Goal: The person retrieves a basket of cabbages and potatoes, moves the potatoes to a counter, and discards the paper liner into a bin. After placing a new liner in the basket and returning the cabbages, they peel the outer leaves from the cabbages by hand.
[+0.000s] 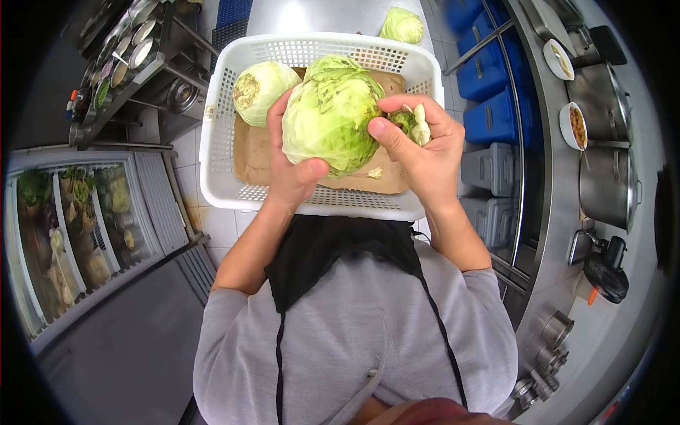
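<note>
My left hand [292, 159] is wrapped round the left side of a large green cabbage [329, 117], holding it above a white plastic basket [212, 152]. Dark, discoloured patches mark the cabbage's right side. At that side, my right hand [425, 145] pinches some torn, browned cabbage leaf pieces [411, 124] between thumb and fingers. A second, paler cabbage [262, 92] lies in the basket with its cut stem end showing. Brown cardboard [251, 159] lines the basket floor, and a small leaf scrap [375, 173] rests on it.
Another cabbage [402, 25] sits on the metal table [312, 18] beyond the basket. To the right are blue bins [489, 117] under a steel counter [542, 205] with large pots [605, 173] and bowls [574, 126]. At left stands a glass-topped vegetable fridge [85, 227] and a container rack [134, 78].
</note>
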`<state>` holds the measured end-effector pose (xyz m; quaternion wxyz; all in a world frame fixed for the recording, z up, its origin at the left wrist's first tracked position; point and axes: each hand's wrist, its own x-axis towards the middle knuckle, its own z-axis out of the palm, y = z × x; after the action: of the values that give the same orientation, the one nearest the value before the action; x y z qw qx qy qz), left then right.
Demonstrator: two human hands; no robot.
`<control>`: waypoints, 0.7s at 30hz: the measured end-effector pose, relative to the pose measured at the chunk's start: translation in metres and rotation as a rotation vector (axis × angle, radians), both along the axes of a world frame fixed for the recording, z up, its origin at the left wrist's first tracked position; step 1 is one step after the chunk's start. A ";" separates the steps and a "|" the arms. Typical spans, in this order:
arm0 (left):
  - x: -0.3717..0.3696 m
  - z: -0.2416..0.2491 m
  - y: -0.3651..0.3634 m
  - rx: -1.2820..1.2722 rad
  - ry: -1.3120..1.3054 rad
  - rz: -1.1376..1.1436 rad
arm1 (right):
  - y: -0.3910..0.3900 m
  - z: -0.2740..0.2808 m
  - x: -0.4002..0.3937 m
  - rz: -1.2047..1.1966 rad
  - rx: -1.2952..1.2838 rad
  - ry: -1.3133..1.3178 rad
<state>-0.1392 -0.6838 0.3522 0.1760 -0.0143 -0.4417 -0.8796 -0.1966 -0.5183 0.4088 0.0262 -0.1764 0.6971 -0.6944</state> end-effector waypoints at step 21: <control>-0.005 0.004 -0.025 -0.929 0.384 0.214 | 0.005 0.005 -0.033 0.154 0.018 0.131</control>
<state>-0.1440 -0.7093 0.3566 0.3180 -0.2068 -0.7446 -0.5492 -0.2292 -0.5137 0.4135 0.0352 -0.2744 0.6879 -0.6710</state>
